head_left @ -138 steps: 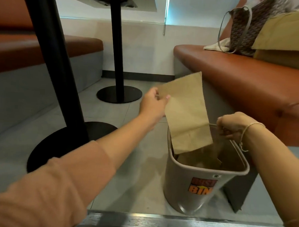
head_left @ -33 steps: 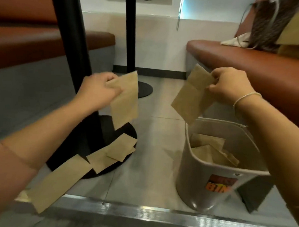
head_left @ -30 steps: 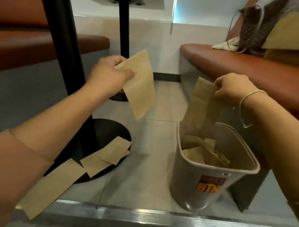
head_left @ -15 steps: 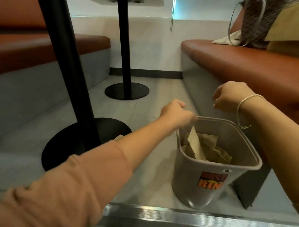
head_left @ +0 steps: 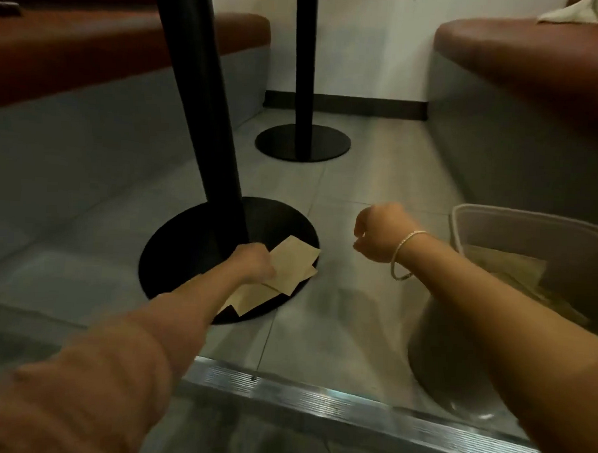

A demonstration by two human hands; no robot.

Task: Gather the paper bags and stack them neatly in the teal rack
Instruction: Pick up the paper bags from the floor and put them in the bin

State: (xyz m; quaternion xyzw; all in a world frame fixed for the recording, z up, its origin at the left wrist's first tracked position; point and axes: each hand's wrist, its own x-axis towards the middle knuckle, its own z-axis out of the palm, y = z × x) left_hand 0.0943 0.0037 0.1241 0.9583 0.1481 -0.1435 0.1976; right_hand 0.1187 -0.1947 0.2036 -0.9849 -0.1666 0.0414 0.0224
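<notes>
Several flat brown paper bags (head_left: 294, 263) lie overlapping on the round black table base (head_left: 183, 252), on the floor. My left hand (head_left: 253, 263) reaches down to them, its fingers curled on the left edge of the top bag. A lower bag (head_left: 250, 299) pokes out beneath my forearm. My right hand (head_left: 379, 233), with a bracelet on the wrist, hovers loosely curled and holds nothing, just left of the grey bin (head_left: 531, 217). More paper bags (head_left: 504, 268) lie inside the bin, which my right arm partly hides.
The black table pole (head_left: 200, 102) rises right behind my left hand. A second table foot (head_left: 303, 142) stands farther back. Brown cushioned benches flank the tiled aisle on both sides. A ribbed metal step edge (head_left: 317, 398) runs across the front.
My left hand has left the bin, where it let go of a bag, and has dropped to the bags on the table base. My right hand moved left, empty. The view tilted down.
</notes>
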